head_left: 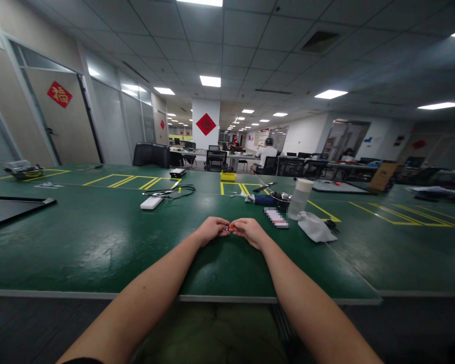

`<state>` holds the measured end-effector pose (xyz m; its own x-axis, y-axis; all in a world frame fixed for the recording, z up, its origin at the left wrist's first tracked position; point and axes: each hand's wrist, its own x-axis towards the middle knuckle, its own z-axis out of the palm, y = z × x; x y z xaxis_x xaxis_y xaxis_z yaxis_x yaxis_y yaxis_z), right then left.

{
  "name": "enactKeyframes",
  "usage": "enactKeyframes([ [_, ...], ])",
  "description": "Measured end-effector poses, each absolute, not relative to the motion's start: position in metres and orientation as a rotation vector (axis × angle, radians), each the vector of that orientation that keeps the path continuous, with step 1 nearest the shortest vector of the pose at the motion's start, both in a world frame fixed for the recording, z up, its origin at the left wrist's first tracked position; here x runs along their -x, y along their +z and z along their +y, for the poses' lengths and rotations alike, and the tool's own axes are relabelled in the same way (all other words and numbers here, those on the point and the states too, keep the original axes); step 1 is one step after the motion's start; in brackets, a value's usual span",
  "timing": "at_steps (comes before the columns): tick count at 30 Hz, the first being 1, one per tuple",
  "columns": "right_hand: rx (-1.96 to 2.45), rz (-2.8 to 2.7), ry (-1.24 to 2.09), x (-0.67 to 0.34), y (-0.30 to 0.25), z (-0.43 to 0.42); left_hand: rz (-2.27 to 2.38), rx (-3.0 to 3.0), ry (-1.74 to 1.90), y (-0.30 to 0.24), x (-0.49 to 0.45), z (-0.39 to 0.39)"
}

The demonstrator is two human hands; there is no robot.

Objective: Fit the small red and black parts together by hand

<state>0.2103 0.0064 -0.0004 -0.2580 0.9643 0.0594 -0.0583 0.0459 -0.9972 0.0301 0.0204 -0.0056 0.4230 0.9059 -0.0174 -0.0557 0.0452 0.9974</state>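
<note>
Just above the green table (136,258), my two hands meet almost fingertip to fingertip. My left hand (212,230) pinches a tiny dark and silvery piece (227,228), too small to name. Between the fingertips of my right hand (249,231) is a small orange piece (232,226). The two pieces sit side by side; whether they touch or are joined I cannot tell. To the right of my right hand lies a phone-like flat thing (276,217), blurred out.
Right of my hands stand a translucent bottle (300,200), a white pouch (315,227) and a metal bowl (281,198). Further off are a yellow box (228,176) and a white power bank (151,202) with a black cable. A person (266,153) sits in the background.
</note>
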Motion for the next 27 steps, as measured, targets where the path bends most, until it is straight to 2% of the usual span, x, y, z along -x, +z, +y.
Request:
enactKeyframes([
  [27,0.99,-1.371,1.354,-0.212,-0.002,0.009,0.861,-1.219,0.946,0.005,-0.032,0.012],
])
